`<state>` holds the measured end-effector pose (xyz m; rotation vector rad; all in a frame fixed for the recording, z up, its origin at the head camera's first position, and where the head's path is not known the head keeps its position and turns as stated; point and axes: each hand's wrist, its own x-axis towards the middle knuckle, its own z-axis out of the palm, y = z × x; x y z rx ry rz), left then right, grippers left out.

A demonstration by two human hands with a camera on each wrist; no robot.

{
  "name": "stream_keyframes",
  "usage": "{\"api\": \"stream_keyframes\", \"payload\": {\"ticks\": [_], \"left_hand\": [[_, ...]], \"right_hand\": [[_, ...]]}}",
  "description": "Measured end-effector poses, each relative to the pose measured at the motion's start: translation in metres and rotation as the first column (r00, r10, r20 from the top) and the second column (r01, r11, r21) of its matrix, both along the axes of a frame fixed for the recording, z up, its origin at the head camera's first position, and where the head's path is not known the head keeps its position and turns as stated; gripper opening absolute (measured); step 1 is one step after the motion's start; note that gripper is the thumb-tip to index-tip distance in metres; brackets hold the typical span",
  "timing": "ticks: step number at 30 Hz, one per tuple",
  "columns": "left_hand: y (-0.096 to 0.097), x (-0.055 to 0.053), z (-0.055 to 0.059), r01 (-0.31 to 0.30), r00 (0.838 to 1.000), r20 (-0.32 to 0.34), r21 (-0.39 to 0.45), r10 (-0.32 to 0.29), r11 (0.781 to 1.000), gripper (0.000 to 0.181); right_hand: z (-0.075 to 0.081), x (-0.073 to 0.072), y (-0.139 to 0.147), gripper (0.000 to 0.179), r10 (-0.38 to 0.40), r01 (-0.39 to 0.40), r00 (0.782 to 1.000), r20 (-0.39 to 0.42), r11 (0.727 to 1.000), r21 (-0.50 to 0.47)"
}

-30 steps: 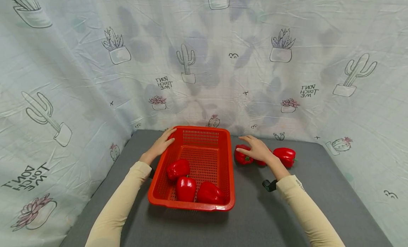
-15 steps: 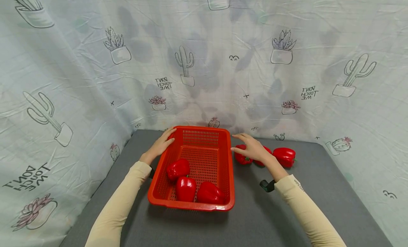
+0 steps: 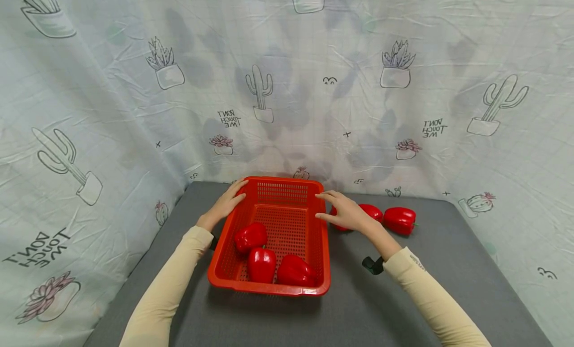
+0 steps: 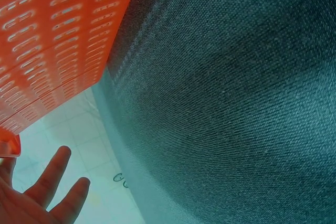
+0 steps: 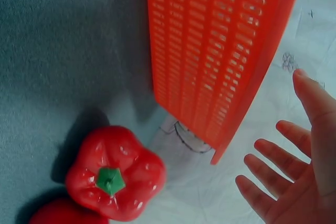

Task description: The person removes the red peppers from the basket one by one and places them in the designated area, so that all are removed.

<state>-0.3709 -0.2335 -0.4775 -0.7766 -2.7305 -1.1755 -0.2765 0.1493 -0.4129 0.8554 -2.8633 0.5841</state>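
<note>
A red plastic basket [image 3: 287, 212] with slotted walls stands on the grey table, with several red bell peppers [image 3: 262, 265] in its near part. My left hand [image 3: 226, 201] rests at the basket's far left rim; two of its fingers stretch out straight and spread in the left wrist view. Over the far right rim hovers my right hand [image 3: 347, 212], thumb and fingers spread, holding nothing. In the right wrist view it looks apart from the basket. A bell pepper [image 5: 113, 174] with a green stem lies outside the basket's right wall, partly hidden by my right hand in the head view.
More red bell peppers [image 3: 400, 220] lie in a row right of the basket, on the grey table [image 3: 403, 287]. A white curtain [image 3: 287, 88] printed with potted cacti hangs behind the table and along both sides.
My right hand has moved left, from above the bell peppers outside to the basket's right rim. The left hand, the basket and the bell peppers have stayed in place.
</note>
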Motion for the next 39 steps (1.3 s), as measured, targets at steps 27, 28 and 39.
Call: {"api": "stream_keyframes", "payload": {"ticks": [27,28,39], "left_hand": [[-0.001,-0.001,0.002,0.003,1.000,0.027,-0.014,-0.003,1.000,0.052],[-0.001,-0.001,0.002,0.005,1.000,0.029,-0.011,-0.004,1.000,0.052],[-0.001,-0.001,0.001,0.012,0.999,0.042,-0.024,-0.011,1.000,0.051]], "right_hand": [[-0.007,0.032,-0.041,0.061,0.185,-0.187,0.977,0.106,0.982,0.013],[-0.008,0.033,-0.042,0.061,0.186,-0.189,0.976,0.114,0.982,0.015],[-0.015,0.049,-0.054,0.052,0.210,-0.219,0.959,0.190,0.975,0.031]]}}
